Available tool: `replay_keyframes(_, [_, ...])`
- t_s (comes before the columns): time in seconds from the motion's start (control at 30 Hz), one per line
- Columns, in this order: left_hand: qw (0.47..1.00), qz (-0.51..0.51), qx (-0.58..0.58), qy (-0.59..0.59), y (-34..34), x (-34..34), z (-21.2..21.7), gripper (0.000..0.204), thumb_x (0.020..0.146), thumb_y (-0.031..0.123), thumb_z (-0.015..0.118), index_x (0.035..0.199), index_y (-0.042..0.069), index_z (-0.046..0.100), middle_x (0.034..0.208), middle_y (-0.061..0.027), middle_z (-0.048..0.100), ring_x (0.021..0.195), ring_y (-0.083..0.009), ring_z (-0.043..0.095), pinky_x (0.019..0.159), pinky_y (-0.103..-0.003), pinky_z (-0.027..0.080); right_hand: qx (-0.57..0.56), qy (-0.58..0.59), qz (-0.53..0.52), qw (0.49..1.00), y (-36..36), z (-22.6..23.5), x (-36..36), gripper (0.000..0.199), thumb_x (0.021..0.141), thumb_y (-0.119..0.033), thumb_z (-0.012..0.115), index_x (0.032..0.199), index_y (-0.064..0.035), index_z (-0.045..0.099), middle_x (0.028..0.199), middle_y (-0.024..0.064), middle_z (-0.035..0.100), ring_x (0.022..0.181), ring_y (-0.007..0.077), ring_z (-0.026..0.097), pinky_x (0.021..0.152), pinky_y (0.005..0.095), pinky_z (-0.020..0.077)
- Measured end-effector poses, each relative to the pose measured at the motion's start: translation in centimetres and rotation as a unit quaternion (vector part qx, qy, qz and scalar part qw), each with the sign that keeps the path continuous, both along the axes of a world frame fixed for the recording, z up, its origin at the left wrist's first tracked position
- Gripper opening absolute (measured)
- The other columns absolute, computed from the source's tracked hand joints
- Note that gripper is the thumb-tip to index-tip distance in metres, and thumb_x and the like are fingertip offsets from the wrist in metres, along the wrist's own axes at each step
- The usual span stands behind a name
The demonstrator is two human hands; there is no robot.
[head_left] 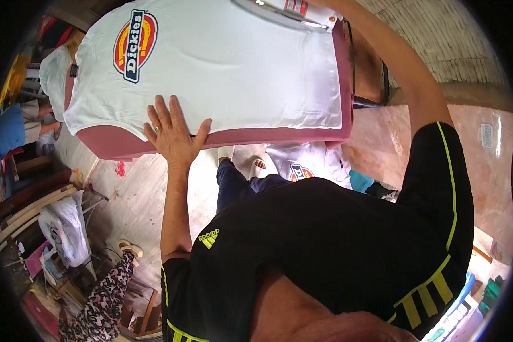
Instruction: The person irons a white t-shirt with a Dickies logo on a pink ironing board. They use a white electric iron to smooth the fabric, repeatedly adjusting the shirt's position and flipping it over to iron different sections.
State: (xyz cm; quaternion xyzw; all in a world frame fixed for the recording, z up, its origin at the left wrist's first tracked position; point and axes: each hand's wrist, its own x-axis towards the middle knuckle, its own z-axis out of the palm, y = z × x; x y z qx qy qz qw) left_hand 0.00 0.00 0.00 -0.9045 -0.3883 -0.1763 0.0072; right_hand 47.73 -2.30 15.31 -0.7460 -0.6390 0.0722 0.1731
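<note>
A white T-shirt (239,74) with a colourful chest print lies spread over a board with a dusky-red cover (233,137). My left hand (175,128) rests flat on the shirt near its close edge, fingers spread. At the far right of the shirt sits a clothes iron (302,16) with a shiny metal base and a white and red body. My right hand (325,3) is on the iron, mostly cut off by the upper edge of the picture, its fingers largely hidden.
Another white printed shirt (313,162) hangs or lies below the board by my feet. To the left are a white plastic bag (65,228) on a rack, a person in patterned trousers (100,299) and another person in blue (8,134). A pinkish wall ledge (439,148) stands at right.
</note>
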Motion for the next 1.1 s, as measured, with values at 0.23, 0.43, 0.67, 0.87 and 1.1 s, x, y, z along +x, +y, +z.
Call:
replay_keyframes(0.23, [1.000, -0.016, 0.009, -0.003, 0.1, 1.8, 0.5, 0.100, 0.082, 0.077, 0.054, 0.154, 0.009, 0.039, 0.161, -0.0237, 0.029, 0.148, -0.0468, 0.023, 0.114, -0.065, 0.015, 0.091, -0.103, 0.009, 0.990, -6.6, -2.0, -1.0, 0.052, 0.098, -0.048, 0.056, 0.109, 0.0005, 0.069, 0.096, 0.0273, 0.071, 0.090, 0.0414, 0.070, 0.080, 0.0478, 0.0544])
replay_keyframes(0.43, [1.000, 0.009, -0.013, 0.015, -0.3, 1.2, 0.3, 0.101, 0.083, 0.077, 0.053, 0.155, 0.009, 0.036, 0.163, -0.0230, 0.026, 0.151, -0.0445, 0.018, 0.116, -0.064, 0.009, -0.115, 0.066, 0.034, 0.991, -16.3, -0.4, -12.2, 0.042, 0.096, -0.042, 0.063, 0.114, -0.0037, 0.061, 0.078, 0.0257, 0.066, 0.072, 0.0401, 0.068, 0.067, 0.0460, 0.0535])
replay_keyframes(0.67, [1.000, 0.006, -0.003, 0.022, -0.7, 0.8, 0.5, 0.096, 0.085, 0.071, 0.055, 0.158, 0.011, 0.033, 0.165, -0.0186, 0.023, 0.154, -0.0396, 0.013, 0.120, -0.059, 0.005, -0.067, -0.022, 0.023, 0.997, -12.2, -0.3, -7.8, 0.045, 0.095, -0.047, 0.064, 0.109, -0.0035, 0.063, 0.078, 0.0239, 0.068, 0.073, 0.0418, 0.068, 0.068, 0.0492, 0.0533])
replay_keyframes(0.87, [1.000, -0.012, -0.003, 0.024, -0.9, 0.9, 1.2, 0.097, 0.085, 0.069, 0.056, 0.159, 0.012, 0.029, 0.166, -0.0174, 0.020, 0.154, -0.0381, 0.013, 0.120, -0.057, 0.005, 0.033, -0.077, -0.009, 0.996, -3.1, 0.0, 3.4, 0.049, 0.097, -0.044, 0.057, 0.110, 0.0017, 0.069, 0.092, 0.0283, 0.071, 0.087, 0.0407, 0.070, 0.078, 0.0478, 0.0544])
replay_keyframes(1.1, [1.000, -0.019, -0.004, 0.011, -0.6, 0.6, 0.9, 0.096, 0.087, 0.075, 0.050, 0.158, 0.013, 0.032, 0.165, -0.0200, 0.024, 0.153, -0.0400, 0.015, 0.119, -0.060, 0.004, 0.026, 0.111, -0.161, 0.980, -1.8, 1.5, 1.6, 0.051, 0.099, -0.037, 0.057, 0.104, 0.0132, 0.065, 0.072, 0.0225, 0.069, 0.055, 0.0281, 0.069, 0.054, 0.0392, 0.0558])
